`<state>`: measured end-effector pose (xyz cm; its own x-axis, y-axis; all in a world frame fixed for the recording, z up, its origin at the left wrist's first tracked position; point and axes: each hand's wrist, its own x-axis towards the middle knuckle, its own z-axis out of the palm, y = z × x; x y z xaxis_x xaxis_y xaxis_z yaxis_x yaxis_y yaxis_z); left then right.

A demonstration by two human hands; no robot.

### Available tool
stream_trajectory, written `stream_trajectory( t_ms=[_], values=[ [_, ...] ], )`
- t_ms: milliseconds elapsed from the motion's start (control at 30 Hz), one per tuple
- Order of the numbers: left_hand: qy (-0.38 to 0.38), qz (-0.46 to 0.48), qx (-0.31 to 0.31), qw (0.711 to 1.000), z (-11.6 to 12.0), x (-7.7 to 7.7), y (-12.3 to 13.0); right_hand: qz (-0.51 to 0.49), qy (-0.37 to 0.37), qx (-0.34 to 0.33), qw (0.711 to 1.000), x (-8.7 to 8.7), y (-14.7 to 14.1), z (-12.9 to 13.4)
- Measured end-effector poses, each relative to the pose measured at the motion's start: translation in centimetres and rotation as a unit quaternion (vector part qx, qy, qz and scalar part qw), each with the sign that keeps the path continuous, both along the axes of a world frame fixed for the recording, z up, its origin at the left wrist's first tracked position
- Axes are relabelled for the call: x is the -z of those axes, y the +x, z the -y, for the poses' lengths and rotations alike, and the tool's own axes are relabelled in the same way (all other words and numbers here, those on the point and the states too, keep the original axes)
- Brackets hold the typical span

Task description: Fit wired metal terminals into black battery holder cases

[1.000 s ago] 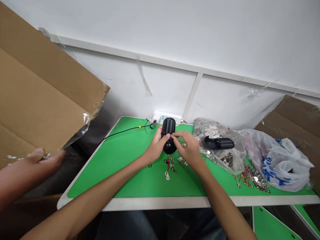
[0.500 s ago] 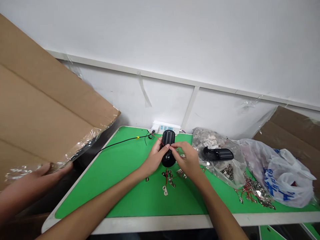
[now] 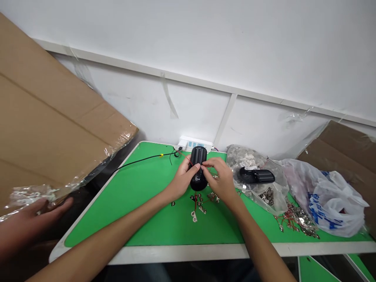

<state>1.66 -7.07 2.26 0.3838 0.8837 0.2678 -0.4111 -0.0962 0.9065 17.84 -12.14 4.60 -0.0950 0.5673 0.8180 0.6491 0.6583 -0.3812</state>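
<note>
one black housing, long axis running forward, between both hands: left hand — gripping its near side; right hand — fingertips pinched together, touching its middle.

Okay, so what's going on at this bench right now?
The left hand steadies a black plastic part over the green table, while the fingers of the right hand work at its middle. Small metal pieces with red wires lie just below it. A similar black part rests on a clear bag to the right.
</note>
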Motion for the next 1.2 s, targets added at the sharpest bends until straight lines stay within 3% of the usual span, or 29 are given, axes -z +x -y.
stream_trajectory(
  t_ms=[300, 500, 867, 1200],
  values=[
    [0.134, -0.09, 0.004, 0.987, 0.5, -0.8, -0.8, 0.031, 0.033, -0.019, 0.999, -0.5, 0.7, 0.4],
    [0.087, -0.044, 0.018, 0.995, 0.7, -0.9, -0.9, 0.034, 0.025, -0.019, 0.999, -0.7, 0.6, 0.7],
    [0.131, -0.096, -0.001, 0.987, 0.5, -1.0, -1.1, 0.072, 0.037, -0.003, 0.997, -0.2, 0.8, 0.6],
    [0.098, -0.066, 0.0, 0.993, 0.7, -0.7, -0.8, 0.094, 0.044, -0.005, 0.995, -0.2, 0.7, 0.7]
  ],
)
